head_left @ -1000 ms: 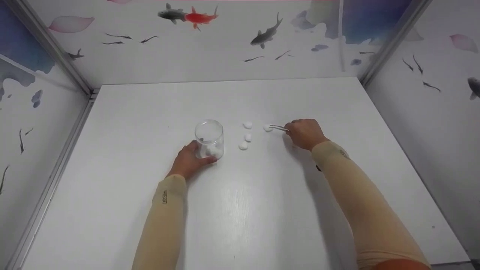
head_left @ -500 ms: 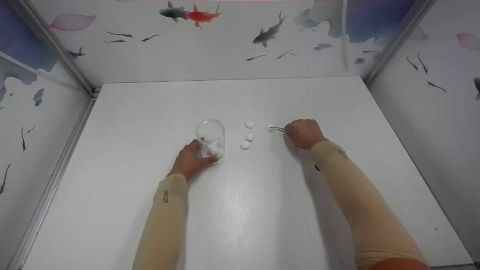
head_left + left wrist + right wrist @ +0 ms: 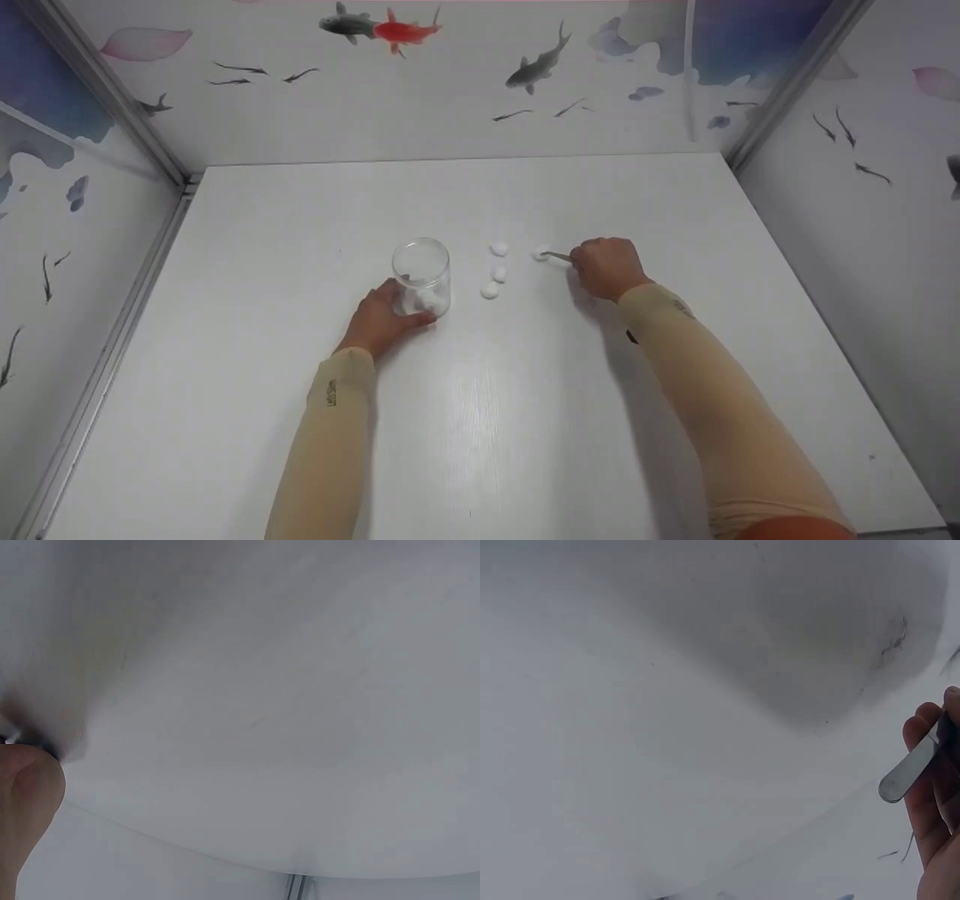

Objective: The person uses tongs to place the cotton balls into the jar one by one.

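Observation:
My left hand (image 3: 381,321) grips the lower side of a clear jar (image 3: 421,259), thumb at its front; several white cotton balls (image 3: 429,301) lie at the bottom inside. Only part of that hand shows at the edge of the left wrist view. In my right hand (image 3: 609,268) I hold metal tweezers (image 3: 556,256), whose tips meet a lone cotton ball (image 3: 538,253) on the table. The rounded back end of the tweezers (image 3: 906,777) shows in the right wrist view. Between jar and tweezers lie three loose cotton balls (image 3: 499,274).
A white tabletop (image 3: 465,420) carries everything, with upright panels printed with fish behind (image 3: 420,120) and at both sides. Metal corner posts (image 3: 795,82) join the panels.
The tweezers' arms, apart before, now look closed together at the lone cotton ball. The left hand and jar stay put; the whole view shifted slightly early on.

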### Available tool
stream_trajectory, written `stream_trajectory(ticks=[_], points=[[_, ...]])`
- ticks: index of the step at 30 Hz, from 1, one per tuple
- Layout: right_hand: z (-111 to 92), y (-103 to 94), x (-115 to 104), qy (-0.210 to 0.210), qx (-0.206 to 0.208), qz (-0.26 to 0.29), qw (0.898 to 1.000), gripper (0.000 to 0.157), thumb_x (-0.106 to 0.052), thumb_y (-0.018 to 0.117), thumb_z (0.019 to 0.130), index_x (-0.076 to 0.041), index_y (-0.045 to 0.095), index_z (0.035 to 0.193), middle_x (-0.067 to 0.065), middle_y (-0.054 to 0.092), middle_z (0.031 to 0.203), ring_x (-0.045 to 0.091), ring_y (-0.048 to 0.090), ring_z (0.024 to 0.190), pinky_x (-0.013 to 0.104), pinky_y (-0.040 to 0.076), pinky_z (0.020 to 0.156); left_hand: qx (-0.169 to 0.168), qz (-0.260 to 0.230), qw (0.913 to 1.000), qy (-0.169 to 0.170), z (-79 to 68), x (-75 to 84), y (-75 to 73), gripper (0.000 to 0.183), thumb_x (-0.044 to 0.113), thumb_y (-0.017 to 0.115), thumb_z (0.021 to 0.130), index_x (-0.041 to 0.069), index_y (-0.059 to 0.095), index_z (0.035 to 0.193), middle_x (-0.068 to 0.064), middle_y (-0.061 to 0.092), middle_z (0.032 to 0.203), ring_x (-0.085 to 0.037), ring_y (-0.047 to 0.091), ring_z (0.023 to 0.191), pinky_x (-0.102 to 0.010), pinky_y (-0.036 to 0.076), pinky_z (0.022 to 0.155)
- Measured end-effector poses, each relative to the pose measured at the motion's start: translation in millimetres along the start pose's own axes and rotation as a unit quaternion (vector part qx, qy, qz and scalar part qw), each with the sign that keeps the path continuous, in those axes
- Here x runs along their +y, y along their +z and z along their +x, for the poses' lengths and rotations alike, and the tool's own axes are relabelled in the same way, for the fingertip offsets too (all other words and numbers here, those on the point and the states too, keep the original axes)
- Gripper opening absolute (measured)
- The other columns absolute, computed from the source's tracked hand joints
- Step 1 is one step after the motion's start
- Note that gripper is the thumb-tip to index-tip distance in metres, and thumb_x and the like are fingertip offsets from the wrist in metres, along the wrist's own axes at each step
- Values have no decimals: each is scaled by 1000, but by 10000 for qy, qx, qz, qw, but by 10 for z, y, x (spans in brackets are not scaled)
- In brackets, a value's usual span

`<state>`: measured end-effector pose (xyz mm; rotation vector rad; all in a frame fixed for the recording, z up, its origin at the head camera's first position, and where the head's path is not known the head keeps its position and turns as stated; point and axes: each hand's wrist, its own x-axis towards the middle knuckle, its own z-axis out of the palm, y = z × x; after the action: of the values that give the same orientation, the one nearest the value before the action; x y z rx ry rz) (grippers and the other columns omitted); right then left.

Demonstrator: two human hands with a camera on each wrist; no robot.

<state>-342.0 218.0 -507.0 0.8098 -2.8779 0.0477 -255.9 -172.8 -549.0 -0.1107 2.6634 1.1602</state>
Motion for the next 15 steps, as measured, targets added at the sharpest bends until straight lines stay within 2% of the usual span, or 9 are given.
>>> stream_trajectory(ticks=[7, 15], points=[[-78, -81, 3, -135, 372, 271, 9988, 13, -6, 68, 91, -7, 80, 97, 8, 75, 88, 25, 71, 74, 42, 60, 64, 22, 36, 9998, 170, 7, -3, 2, 109, 68, 77, 72, 15, 32, 156, -11, 38, 156, -33, 27, 145, -51, 21, 119], [-175, -141, -94, -460, 721, 344, 9957, 11, -6, 70, 89, -10, 80, 93, 5, 74, 83, 24, 71, 71, 42, 59, 58, 21, -29, 9998, 196, 5, 4, 5, 108, 66, 78, 72, 15, 33, 156, -10, 38, 156, -35, 24, 146, -51, 18, 120]])
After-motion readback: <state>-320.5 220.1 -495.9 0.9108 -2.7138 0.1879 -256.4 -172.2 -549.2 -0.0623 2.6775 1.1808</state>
